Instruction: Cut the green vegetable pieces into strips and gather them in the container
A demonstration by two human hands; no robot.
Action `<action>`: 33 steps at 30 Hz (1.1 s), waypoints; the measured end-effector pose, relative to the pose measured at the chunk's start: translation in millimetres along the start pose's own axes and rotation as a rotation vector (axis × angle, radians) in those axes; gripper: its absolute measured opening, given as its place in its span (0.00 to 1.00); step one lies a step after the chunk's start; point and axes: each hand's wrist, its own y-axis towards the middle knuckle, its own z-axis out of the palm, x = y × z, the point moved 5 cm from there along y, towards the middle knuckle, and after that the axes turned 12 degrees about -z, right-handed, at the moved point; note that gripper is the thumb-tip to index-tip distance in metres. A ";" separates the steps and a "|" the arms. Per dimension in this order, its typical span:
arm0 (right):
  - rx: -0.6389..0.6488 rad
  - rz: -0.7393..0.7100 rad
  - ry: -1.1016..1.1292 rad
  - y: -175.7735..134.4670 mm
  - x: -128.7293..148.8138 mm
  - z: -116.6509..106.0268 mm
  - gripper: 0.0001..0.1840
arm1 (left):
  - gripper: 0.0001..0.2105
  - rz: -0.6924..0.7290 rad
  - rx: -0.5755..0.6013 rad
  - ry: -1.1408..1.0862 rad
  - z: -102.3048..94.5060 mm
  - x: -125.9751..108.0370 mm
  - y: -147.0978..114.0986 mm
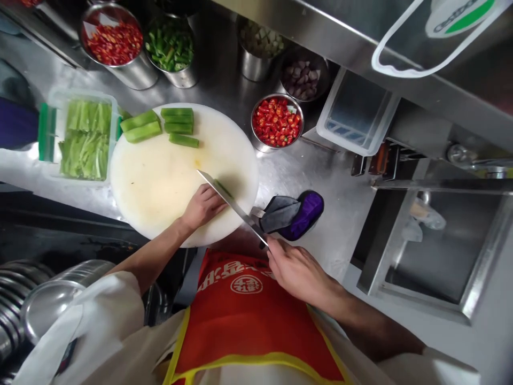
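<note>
On the board [160,184], a green stalk [223,187] lies parallel to the knife [237,208] your right hand [294,268] grips, and across that knife from your nearer, curled left hand [205,206], whose hold is hidden.

A stainless-steel countertop [332,224] stretches out beyond the left hand [203,207] and right hand [294,270], white light glaring off it. A steel overhead shelf [340,45] crosses ahead and to the right of both. Well right of the right hand sits a stainless-steel sink [452,256], with a pale grey surface [491,334], floor or panel, nearer the body. Left of the left hand, below the counter, it is dark.
</note>
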 end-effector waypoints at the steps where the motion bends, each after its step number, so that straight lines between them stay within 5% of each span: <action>1: 0.016 0.007 0.006 -1.2 1.4 0.2 0.23 | 0.04 0.005 -0.005 0.000 -1.0 -0.2 -0.1; 25: 0.146 0.042 0.133 -10.5 -3.0 1.4 0.24 | 0.05 -0.070 0.030 0.016 -6.8 3.1 -2.1; 33: 0.042 0.018 0.082 36.3 -16.3 11.8 0.18 | 0.07 -0.134 0.033 -0.001 -4.8 3.8 -0.3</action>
